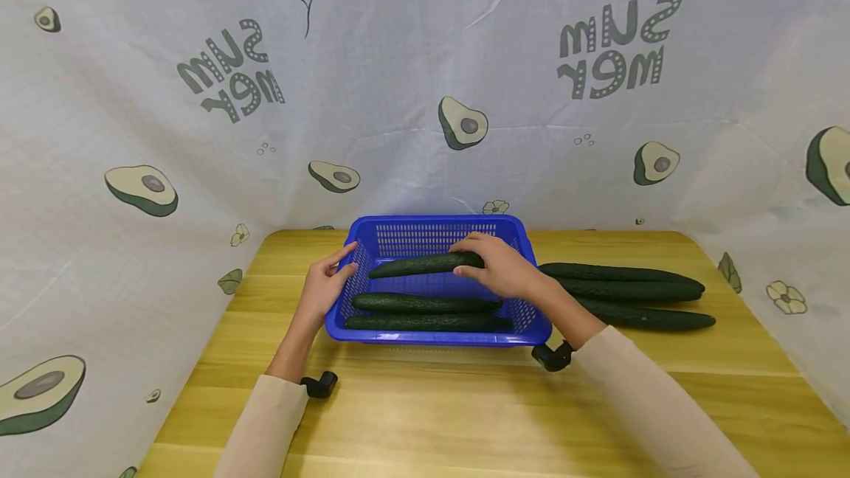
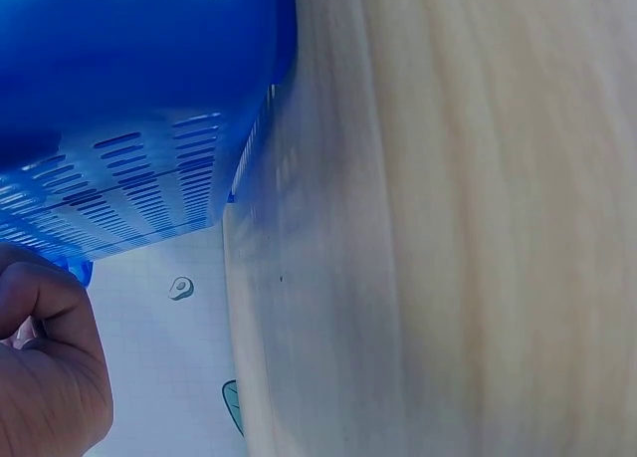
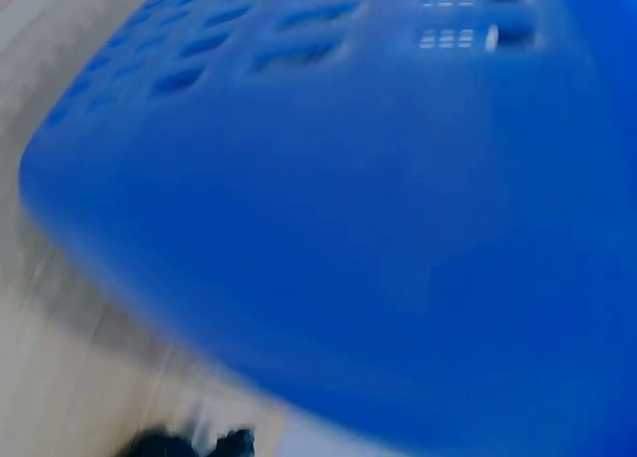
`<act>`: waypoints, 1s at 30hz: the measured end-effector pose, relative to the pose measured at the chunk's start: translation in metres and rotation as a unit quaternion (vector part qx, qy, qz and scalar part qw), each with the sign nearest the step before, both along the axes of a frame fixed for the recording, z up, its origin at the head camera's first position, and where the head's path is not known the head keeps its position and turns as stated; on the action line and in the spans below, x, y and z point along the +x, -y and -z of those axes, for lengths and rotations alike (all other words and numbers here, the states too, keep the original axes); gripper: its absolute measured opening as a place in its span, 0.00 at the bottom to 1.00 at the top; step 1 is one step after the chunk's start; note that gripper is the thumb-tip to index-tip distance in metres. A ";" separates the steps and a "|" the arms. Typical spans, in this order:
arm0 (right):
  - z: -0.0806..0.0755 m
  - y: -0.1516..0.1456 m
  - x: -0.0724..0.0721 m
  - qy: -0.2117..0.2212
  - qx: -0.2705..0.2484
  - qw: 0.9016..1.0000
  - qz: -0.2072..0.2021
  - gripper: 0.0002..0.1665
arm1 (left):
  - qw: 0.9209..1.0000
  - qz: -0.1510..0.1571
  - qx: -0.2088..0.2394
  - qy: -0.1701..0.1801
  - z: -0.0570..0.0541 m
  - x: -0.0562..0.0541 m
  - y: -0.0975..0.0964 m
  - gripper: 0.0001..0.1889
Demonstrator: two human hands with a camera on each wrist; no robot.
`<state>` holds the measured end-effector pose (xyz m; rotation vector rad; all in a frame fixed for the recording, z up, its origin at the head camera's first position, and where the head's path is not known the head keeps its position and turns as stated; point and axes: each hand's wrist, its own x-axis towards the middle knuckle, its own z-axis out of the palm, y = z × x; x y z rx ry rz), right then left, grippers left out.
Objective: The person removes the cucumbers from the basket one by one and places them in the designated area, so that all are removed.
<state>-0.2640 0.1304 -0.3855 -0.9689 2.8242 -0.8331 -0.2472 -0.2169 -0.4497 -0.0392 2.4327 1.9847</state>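
Observation:
A blue plastic basket (image 1: 438, 339) with slotted walls stands on the wooden table. Along its near side lie two dark green cucumbers (image 1: 425, 304), one behind the other. My right hand (image 1: 494, 265) reaches over the basket's right side and grips the right end of another cucumber (image 1: 415, 265), which is held above the basket floor near the back. At the left rim my left hand (image 1: 324, 285) holds the basket, its thumb and forefinger at the edge. The left wrist view shows curled fingers (image 2: 45, 308) beside the basket's wall (image 2: 139, 168). Only the basket's outer corner (image 3: 328, 208) fills most of the right wrist view.
To the right of the basket several more cucumbers (image 1: 637, 290) lie side by side on the table (image 1: 425, 411), partly hidden by the right arm. A white curtain (image 1: 398, 80) printed with avocados hangs behind and around the table.

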 end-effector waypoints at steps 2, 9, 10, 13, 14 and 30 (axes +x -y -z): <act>-0.003 -0.004 0.002 -0.006 0.002 1.000 0.010 0.24 | 1.000 0.001 -0.001 0.001 0.000 0.000 -0.001 0.24; -0.007 -0.024 0.007 -0.017 -0.009 1.000 0.024 0.24 | 1.000 0.000 -0.003 0.012 -0.002 0.001 -0.002 0.25; -0.007 -0.027 0.008 -0.017 -0.012 0.999 0.025 0.24 | 1.000 0.003 -0.001 0.012 -0.006 0.003 -0.002 0.26; -0.009 -0.037 0.010 -0.017 -0.015 0.999 0.029 0.24 | 1.000 -0.001 -0.004 0.010 -0.005 0.002 -0.002 0.25; -0.010 -0.040 0.012 -0.016 -0.015 0.999 0.032 0.24 | 1.000 -0.001 -0.007 0.009 -0.004 0.002 -0.002 0.25; -0.009 -0.086 0.029 -0.011 -0.013 0.997 0.073 0.26 | 0.993 -0.078 -0.081 -0.024 -0.002 0.002 -0.004 0.24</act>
